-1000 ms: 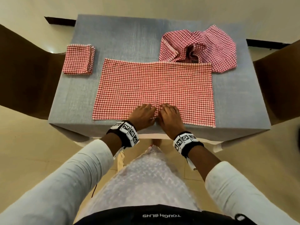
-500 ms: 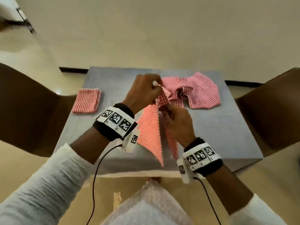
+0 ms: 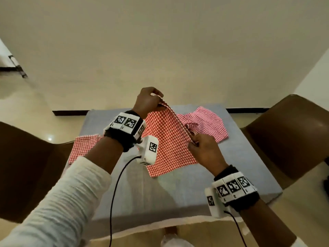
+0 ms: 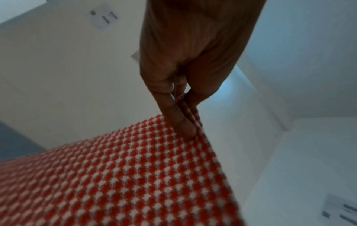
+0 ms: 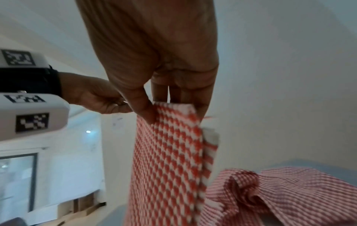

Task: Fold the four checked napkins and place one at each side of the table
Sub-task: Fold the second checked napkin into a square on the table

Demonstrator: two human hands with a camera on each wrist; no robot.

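I hold a red-and-white checked napkin [image 3: 167,139] doubled over and lifted above the grey table [image 3: 178,189]. My left hand [image 3: 156,102] pinches its upper far corner, thumb against forefinger [image 4: 185,126]. My right hand [image 3: 193,141] pinches the nearer corner of the same folded edge [image 5: 173,113]. The cloth hangs down from both hands toward the tabletop. A folded napkin [image 3: 83,147] lies at the table's left side, partly hidden by my left arm. A crumpled heap of checked napkins [image 3: 208,125] lies at the far right [image 5: 280,191].
Brown chairs stand at the left [image 3: 26,166] and right [image 3: 288,139] of the table. Cables run from both wrist cameras down across the near table edge [image 3: 160,221]. A cream wall rises behind the table.
The napkin lay flat with both hands at its near edge. They lifted it folded off the table, and since half a second ago my hands have spread apart, stretching the folded edge.
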